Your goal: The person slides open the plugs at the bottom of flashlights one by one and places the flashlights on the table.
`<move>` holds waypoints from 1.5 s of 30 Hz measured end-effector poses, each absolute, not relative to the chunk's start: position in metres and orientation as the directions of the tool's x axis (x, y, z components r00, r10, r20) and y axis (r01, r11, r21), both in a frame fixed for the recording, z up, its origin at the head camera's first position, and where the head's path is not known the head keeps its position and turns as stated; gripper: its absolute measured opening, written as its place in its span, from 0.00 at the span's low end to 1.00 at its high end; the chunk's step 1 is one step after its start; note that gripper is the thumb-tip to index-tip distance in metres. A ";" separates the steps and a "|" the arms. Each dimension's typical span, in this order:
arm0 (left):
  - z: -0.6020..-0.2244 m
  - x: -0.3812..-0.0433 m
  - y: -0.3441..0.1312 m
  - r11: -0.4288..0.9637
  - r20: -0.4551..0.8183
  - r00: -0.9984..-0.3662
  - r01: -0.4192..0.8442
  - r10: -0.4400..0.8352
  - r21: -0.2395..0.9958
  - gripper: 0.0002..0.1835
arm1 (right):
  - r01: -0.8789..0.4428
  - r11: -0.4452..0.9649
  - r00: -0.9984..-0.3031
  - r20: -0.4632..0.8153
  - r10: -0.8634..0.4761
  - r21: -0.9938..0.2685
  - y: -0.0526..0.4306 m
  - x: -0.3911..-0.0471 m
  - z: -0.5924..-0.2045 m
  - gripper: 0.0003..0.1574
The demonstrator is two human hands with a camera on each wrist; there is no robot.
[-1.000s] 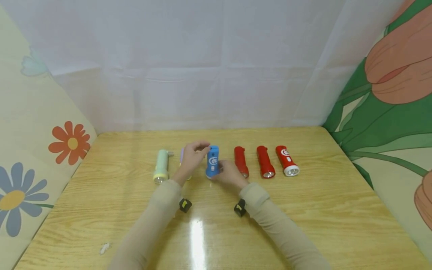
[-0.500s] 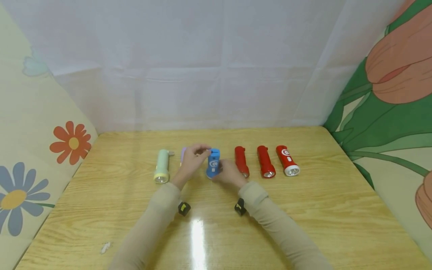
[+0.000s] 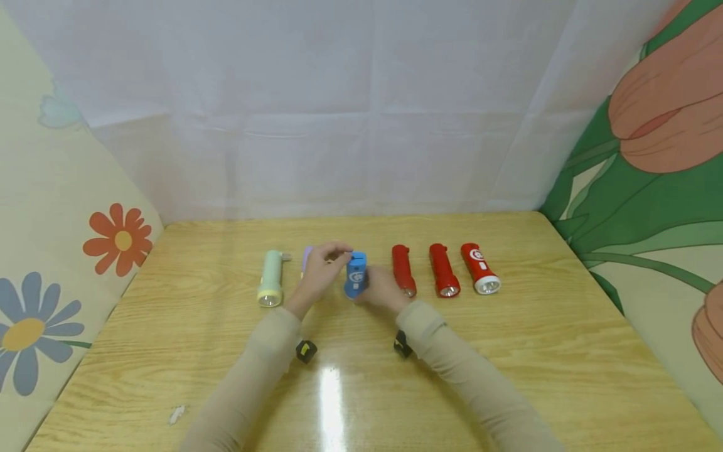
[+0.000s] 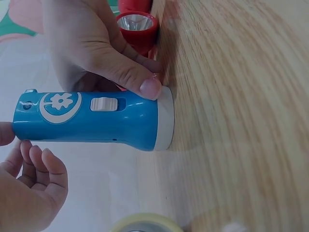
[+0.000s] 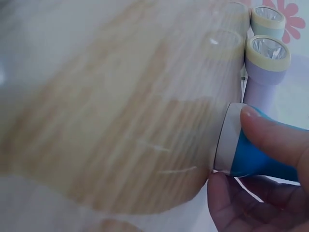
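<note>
A blue flashlight [image 3: 356,277] with a white emblem and a white switch stands nearly upright, its white-rimmed head down at the tabletop. My left hand [image 3: 322,269] is at its tail end, fingertips pinching the edge there. Lower down, my right hand [image 3: 384,289] grips the head end from the right, thumb along the white rim in the right wrist view. Just left of it lies a purple flashlight [image 5: 263,72], mostly hidden by the left hand in the head view.
A mint flashlight [image 3: 272,274] lies at the left of the row on the wooden table [image 3: 508,364]. To the right lie red flashlights [image 3: 443,269], the outermost with a white head. A white cloth [image 3: 361,125] hangs behind.
The blue flashlight's tail end has tipped toward me, so more of its end face shows. Both hands keep their places on it, with only slight shifts.
</note>
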State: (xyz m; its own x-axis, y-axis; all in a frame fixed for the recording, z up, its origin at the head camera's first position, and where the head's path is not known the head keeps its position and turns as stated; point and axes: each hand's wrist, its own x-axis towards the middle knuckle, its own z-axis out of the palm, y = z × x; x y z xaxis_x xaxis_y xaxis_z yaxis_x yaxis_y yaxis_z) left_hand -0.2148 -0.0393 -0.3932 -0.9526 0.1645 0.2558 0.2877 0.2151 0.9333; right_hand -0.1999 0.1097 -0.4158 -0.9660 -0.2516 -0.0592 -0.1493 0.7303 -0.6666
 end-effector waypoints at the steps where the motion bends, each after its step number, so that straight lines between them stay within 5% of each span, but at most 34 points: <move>1: -0.393 -0.215 -0.039 0.213 0.251 -0.954 0.282 0.164 0.935 0.09 | -0.156 0.733 -0.965 -0.058 -0.258 -0.662 0.110 -0.201 -0.416 0.32; 45: -0.376 -0.221 -0.043 0.268 0.002 -0.981 0.055 0.195 0.962 0.08 | -0.153 0.740 -0.962 -0.073 -0.263 -0.655 0.110 -0.204 -0.414 0.35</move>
State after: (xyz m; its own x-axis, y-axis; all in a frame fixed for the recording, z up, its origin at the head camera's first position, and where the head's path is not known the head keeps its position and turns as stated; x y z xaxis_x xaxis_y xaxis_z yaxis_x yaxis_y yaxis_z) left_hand -0.2210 -0.0426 -0.3759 -0.9808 0.1952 0.0021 0.0553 0.2675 0.9620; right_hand -0.2038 0.1100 -0.4136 -0.9619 -0.2633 -0.0734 -0.1526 0.7399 -0.6552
